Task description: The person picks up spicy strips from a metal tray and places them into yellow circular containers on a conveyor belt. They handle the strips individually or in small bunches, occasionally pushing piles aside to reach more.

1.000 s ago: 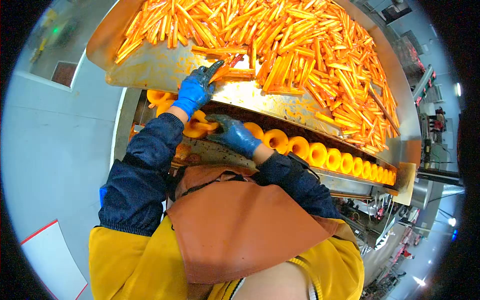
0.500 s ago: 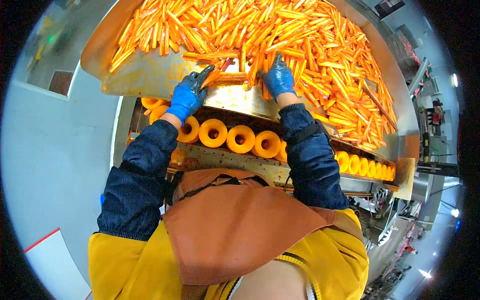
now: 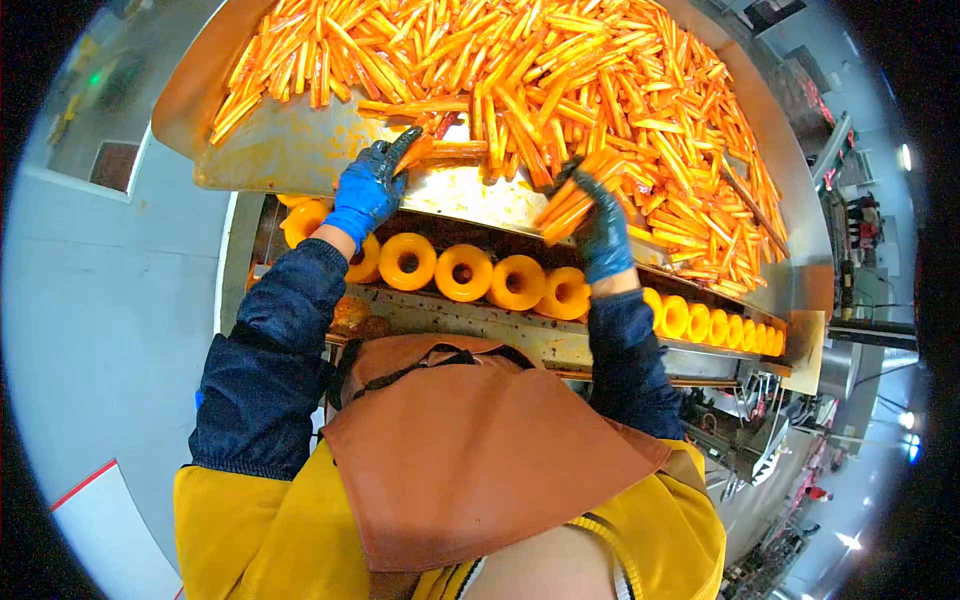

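Note:
My left hand (image 3: 370, 188), in a blue glove with dark wet fingers, is closed round a few orange strips (image 3: 417, 152) at the tray's near edge. My right hand (image 3: 603, 225), gloved the same way, grips a small bundle of orange strips (image 3: 580, 197) over the near edge, its fingers curled round them. Behind both hands a large heap of orange strips (image 3: 560, 60) lies on the metal tray (image 3: 290, 140). Below the tray edge runs a row of orange funnel-shaped cups (image 3: 463, 273) with dark holes.
A metal ledge (image 3: 480, 322) runs in front of the cups. The tray's raised rim (image 3: 185, 95) curves up at the left. A brown stick (image 3: 752, 205) lies on the heap at the right. Machinery stands beyond the right end.
My right hand went from the cups up to the heap, then drew back and right with a bundle of strips. My left hand shifted slightly left, still holding strips.

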`<state>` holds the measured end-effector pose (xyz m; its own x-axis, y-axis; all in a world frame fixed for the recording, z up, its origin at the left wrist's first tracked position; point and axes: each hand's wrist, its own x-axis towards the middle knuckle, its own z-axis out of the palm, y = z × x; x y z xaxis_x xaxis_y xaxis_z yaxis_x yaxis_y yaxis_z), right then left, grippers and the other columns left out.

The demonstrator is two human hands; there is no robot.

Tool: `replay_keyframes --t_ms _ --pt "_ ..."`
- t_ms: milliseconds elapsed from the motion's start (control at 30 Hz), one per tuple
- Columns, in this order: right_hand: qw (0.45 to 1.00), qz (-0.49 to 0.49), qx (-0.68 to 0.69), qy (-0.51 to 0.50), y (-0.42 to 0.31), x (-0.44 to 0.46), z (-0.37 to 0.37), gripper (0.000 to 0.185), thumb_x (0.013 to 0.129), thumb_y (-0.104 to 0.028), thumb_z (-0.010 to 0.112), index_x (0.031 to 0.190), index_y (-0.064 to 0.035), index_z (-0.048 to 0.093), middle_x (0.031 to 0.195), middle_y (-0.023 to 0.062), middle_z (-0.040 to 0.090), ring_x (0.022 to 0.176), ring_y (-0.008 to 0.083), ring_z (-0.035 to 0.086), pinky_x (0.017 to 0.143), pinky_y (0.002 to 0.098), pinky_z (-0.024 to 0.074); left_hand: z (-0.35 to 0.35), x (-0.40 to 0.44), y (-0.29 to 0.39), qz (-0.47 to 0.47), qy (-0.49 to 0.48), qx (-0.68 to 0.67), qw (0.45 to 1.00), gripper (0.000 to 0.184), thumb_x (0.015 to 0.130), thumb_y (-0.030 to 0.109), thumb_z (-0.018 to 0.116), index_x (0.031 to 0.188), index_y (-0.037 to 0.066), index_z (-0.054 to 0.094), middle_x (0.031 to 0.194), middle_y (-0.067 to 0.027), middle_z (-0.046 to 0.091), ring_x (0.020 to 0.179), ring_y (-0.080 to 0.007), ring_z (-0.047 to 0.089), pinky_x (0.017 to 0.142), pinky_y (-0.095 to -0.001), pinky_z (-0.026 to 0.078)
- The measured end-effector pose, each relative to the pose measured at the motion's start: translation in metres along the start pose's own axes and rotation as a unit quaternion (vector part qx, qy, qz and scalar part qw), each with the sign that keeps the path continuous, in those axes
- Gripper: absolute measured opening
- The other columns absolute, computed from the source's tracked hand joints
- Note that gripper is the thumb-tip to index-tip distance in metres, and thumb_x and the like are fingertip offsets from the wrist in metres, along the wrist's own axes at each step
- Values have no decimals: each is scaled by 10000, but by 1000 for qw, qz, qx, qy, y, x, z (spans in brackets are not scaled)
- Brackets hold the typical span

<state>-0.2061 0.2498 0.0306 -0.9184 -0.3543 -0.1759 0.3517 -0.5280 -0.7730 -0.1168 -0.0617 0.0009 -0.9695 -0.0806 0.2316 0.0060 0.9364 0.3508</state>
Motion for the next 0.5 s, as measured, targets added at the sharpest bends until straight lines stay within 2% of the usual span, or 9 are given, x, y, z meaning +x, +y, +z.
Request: replay_keyframes --t_ms 33,100,133,167,233,300,333,500 --pt "996 80 46 11 7 -22 24 298 771 -168 674 1032 -62 578 911 49 611 840 198 597 787 328 488 -3 1 3 -13 -13 1 1000 731 756 148 612 1400 293 299 1072 -214 551 963 -395 537 850 -464 461" --pt "988 138 43 58 37 -46 40 300 771 -156 687 1035 -74 571 907 51 605 860 204 595 793 324 486 -5 1 4 -25 -25 3 999 731 757 147 613 1400 295 299 1082 -216 551 972 -395 537 855 -463 460" --pt "989 129 62 37 50 -56 53 291 774 -121 682 1037 -73 569 926 54 609 870 205 597 791 323 486 -4 0 3 -17 -12 7 1000 726 761 153 611 1400 296 298 1087 -217 550 976 -395 537 857 -462 460" --pt "982 165 87 33 63 -62 57 268 789 -95 662 1040 -70 570 945 58 610 886 205 600 786 320 488 -3 -1 3 -9 0 11 1000 721 764 159 609 1400 298 298 1092 -219 549 979 -396 537 859 -461 460" --pt "986 152 74 10 77 -70 83 204 801 -98 659 994 -68 601 918 39 618 842 169 596 765 300 482 1 -2 1 -6 8 17 1000 715 766 165 605 1399 297 300 1090 -221 550 977 -398 536 858 -462 461" --pt "989 95 -99 -49 105 -63 76 171 809 -115 668 965 -56 628 891 16 629 808 121 579 750 272 471 -1 -2 1 -1 18 23 1000 709 768 170 602 1398 297 302 1088 -222 550 975 -401 536 856 -463 461" --pt "978 101 -179 -27 106 -68 74 189 806 -124 685 969 -39 639 901 10 641 812 91 565 747 261 468 -4 -1 3 -7 -1 9 1000 700 770 171 597 1395 293 306 1074 -223 552 966 -402 537 851 -466 462" --pt "958 39 -281 -30 99 -75 61 254 789 -119 706 1013 -28 630 933 25 647 827 93 571 760 275 481 -4 -2 2 -10 -10 -12 1000 684 771 163 586 1389 284 319 1024 -222 556 939 -401 538 831 -475 464"
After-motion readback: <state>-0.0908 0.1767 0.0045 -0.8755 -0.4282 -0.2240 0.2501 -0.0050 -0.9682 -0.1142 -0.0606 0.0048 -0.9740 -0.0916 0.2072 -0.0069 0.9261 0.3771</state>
